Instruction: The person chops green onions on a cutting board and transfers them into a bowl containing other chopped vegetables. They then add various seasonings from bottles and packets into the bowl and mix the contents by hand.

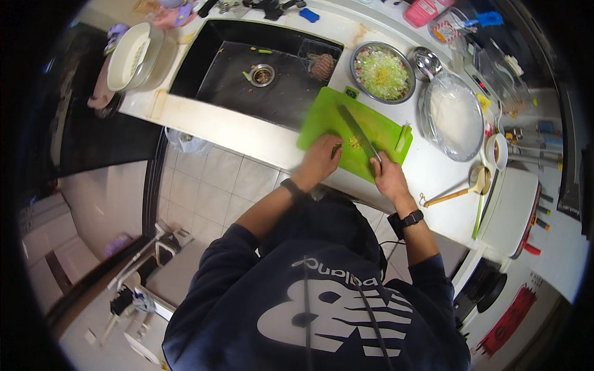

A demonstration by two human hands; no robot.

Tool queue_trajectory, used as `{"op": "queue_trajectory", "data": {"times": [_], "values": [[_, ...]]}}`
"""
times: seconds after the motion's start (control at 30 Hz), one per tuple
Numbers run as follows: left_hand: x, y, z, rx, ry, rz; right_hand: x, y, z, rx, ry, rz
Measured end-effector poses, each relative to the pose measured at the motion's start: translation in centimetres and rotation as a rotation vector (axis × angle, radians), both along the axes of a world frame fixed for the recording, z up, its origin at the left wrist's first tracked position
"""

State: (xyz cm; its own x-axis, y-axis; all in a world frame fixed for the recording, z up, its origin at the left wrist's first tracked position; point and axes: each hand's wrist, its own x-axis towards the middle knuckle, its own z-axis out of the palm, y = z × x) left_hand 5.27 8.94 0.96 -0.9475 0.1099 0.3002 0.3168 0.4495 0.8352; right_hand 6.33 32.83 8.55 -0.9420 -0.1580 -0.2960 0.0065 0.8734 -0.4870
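My right hand (390,180) grips the handle of a kitchen knife (356,124), its blade slanting over a green cutting board (320,120). Beside the blade lies a small heap of finely chopped yellow bits (355,143), perhaps ginger or garlic. My left hand (323,154) hovers at or rests on the board's near left part, fingers curled and thumb apart, with nothing visible in it. Lengths of scallion (403,138) lie at the board's right edge. Behind the board stands a metal bowl (353,74) of chopped greens, topped with yellow bits, over something pinkish.
Left of the board, a dark sink (222,83) holds scraps around its drain (262,75). To the right are a plastic-covered bowl of dough or flour (455,116), a small dish of dark liquid (498,152) and a wooden-handled ladle (450,196). A white container (130,60) stands far left.
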Motion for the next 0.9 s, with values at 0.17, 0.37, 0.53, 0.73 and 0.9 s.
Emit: {"op": "queue_trajectory", "data": {"times": [0.17, 0.37, 0.53, 0.73, 0.9], "values": [[1.7, 1.3, 0.9, 0.176, -0.223, 0.191, -0.6, 0.9, -0.1, 0.070, 0.032, 0.096], [3.5, 1.9, 1.9, 0.069, -0.219, 0.322, -0.6, 2.2, -0.7, 0.054, 0.037, 0.199], [5.6, 2.4, 2.6, 0.009, -0.229, 0.387, -1.2, 2.9, -2.4, 0.016, 0.088, 0.251], [6.0, 4.1, 2.9, 0.034, -0.200, 0.375, -1.2, 3.1, -2.4, 0.025, 0.138, 0.279], [5.5, 5.4, 2.2, -0.183, -0.135, 0.303, -0.7, 2.8, -1.7, 0.017, 0.115, 0.269]]}}
